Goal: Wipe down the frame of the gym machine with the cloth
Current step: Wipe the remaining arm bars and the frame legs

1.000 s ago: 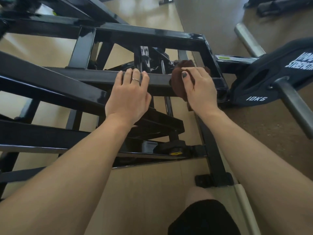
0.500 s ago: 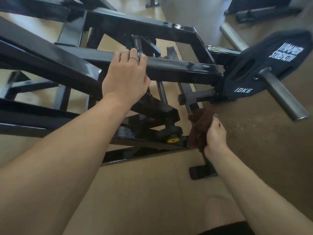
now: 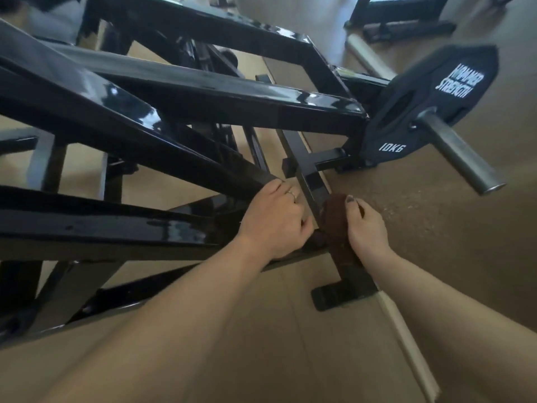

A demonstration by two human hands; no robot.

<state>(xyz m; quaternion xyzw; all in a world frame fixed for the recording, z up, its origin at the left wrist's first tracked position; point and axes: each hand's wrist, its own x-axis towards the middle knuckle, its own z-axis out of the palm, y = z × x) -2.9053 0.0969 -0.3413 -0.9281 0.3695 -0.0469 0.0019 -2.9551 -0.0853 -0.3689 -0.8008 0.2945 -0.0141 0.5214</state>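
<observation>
The glossy black frame of the gym machine [image 3: 203, 91] fills the left and middle of the head view, its bars crossing at several heights. My right hand [image 3: 367, 228] grips a dark brown cloth [image 3: 337, 228] against a low, slanted frame bar [image 3: 312, 181] near the floor. My left hand [image 3: 276, 219], a ring on one finger, holds the lower end of a diagonal bar just left of the cloth, fingers curled around it.
A black 10 kg weight plate [image 3: 430, 109] sits on a steel peg [image 3: 456, 152] to the right. The bar's foot plate [image 3: 343, 295] rests on the floor below my hands. Another machine's base [image 3: 406, 21] stands at the back right, with a grey roller [image 3: 369, 56] nearby.
My left hand has come down from the upper crossbar to the lower diagonal bar. The right hand with the cloth first dropped from the upper bar and now grips the low bar.
</observation>
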